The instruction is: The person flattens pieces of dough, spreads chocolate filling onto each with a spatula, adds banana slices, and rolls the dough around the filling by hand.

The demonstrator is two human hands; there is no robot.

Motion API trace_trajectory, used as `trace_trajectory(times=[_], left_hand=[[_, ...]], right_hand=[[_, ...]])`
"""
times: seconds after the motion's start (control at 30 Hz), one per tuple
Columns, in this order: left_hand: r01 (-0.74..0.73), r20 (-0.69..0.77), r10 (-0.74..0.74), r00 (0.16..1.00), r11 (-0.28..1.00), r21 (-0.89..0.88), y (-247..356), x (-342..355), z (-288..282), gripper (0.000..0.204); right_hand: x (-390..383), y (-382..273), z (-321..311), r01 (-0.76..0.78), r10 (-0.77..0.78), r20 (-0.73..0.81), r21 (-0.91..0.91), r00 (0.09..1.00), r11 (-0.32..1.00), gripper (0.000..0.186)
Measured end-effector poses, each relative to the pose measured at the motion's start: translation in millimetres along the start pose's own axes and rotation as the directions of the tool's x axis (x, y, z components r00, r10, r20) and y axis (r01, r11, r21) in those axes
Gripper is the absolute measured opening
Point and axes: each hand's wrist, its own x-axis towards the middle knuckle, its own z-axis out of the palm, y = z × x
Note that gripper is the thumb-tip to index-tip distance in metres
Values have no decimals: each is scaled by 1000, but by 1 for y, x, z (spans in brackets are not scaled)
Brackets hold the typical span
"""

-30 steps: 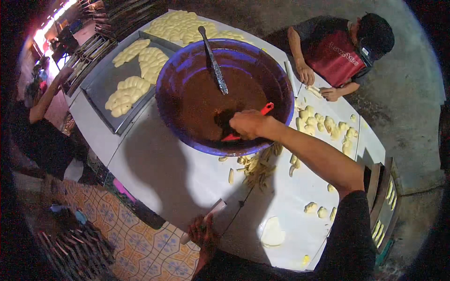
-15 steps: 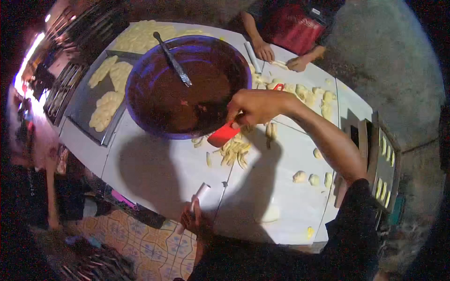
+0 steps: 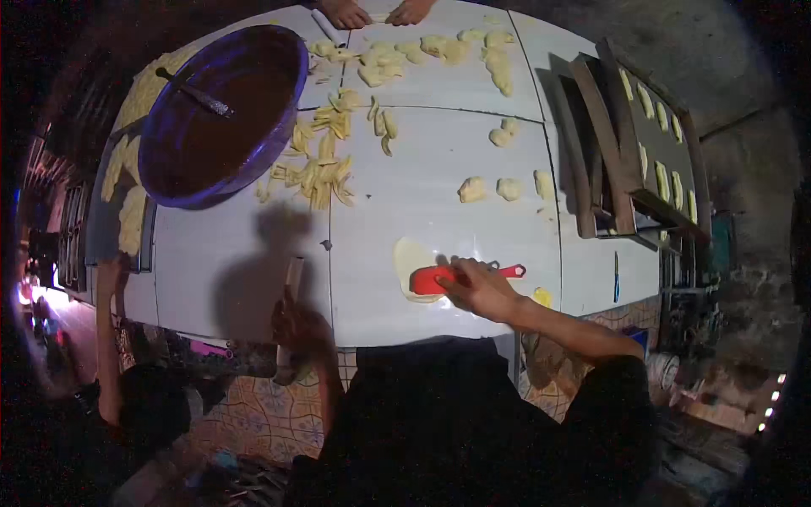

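My right hand (image 3: 477, 291) grips a red scraper (image 3: 429, 281), its blade on a flat round of dough (image 3: 405, 259) near the front of the tiled table; a small yellow blob (image 3: 542, 297) lies just right of my hand. My left hand (image 3: 291, 325) holds a pale cylindrical roller (image 3: 295, 273) upright in the picture at the table's front edge. A blue basin (image 3: 169, 177) of brown mixture, with a dark-handled utensil (image 3: 194, 93) in it, stands at the back left. Dough strips (image 3: 321, 182) and several dough lumps (image 3: 507, 188) lie about the table.
A co-worker's hands (image 3: 405, 15) work at the far edge, another person's arm (image 3: 110, 321) at the left, beside a metal tray (image 3: 106, 237) of dough sheets (image 3: 131, 220). Stacked trays (image 3: 621, 198) of shaped dough stand at the right, near a knife (image 3: 617, 279).
My right hand and red scraper have moved out of the basin and down onto the dough round. The view has shifted, so the whole table shows more squarely. My left hand still holds the roller.
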Motion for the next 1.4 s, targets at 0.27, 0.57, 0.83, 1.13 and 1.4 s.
trace_trajectory(times=[0.27,0.57,0.83,1.13,1.4], left_hand=[[13,-123,5,992,989,149,-64,-15,33,55],[-57,-102,61,993,998,40,10,10,12,66],[28,-25,-28,999,1000,-10,8,6,7,62],[101,24,-101,995,995,20,-2,4,-7,67],[132,74,-119,990,968,-212,4,14,-11,58]], right_hand=[[-32,-9,21,86,-127,-276,-155,953,984,55],[-105,76,-112,-362,347,-165,-72,923,929,35],[130,-28,-55,75,47,-454,246,890,966,30],[243,-83,-12,158,-101,-593,45,799,986,24],[108,-19,-60,269,-225,-148,494,963,826,28]])
